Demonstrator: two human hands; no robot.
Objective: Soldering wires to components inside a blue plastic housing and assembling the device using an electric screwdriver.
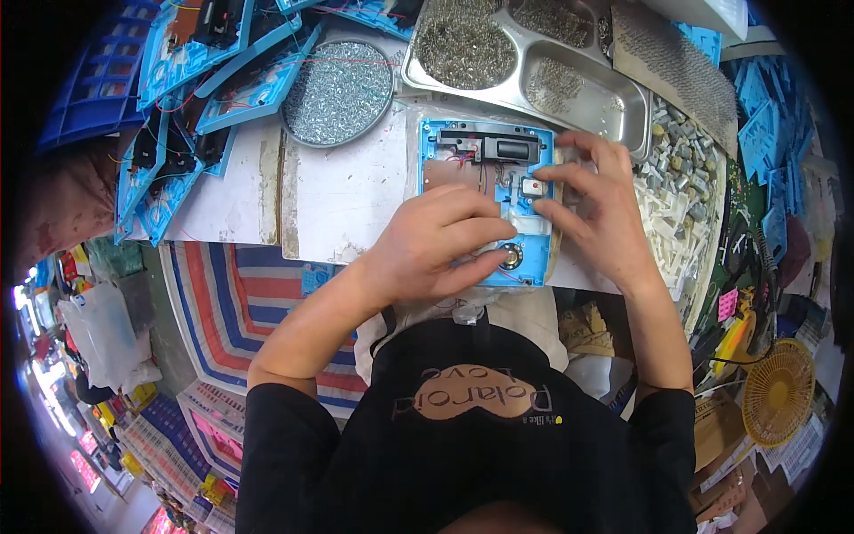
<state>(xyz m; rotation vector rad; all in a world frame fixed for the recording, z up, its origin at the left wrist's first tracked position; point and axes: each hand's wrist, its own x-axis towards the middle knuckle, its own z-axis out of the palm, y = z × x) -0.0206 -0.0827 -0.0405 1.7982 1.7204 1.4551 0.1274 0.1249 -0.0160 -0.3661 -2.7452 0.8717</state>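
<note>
Both hands on one blue panel, frame centre.
Left hand flat, loosely open, hides lower half; right hand fingertips pinch one small grey part.

A round metal dish of small silvery screws sits on the white bench up and to the left of the grips. Beyond them stands a steel compartment tray with more metal bits heaped in each section. Farther left, blue plastic frames with red wires lie piled. To the right of the grips lies a heap of small white and grey parts. Low on the right, well apart, stands a yellow fan. Striped red, white and blue cloth hangs below the bench edge.
</note>
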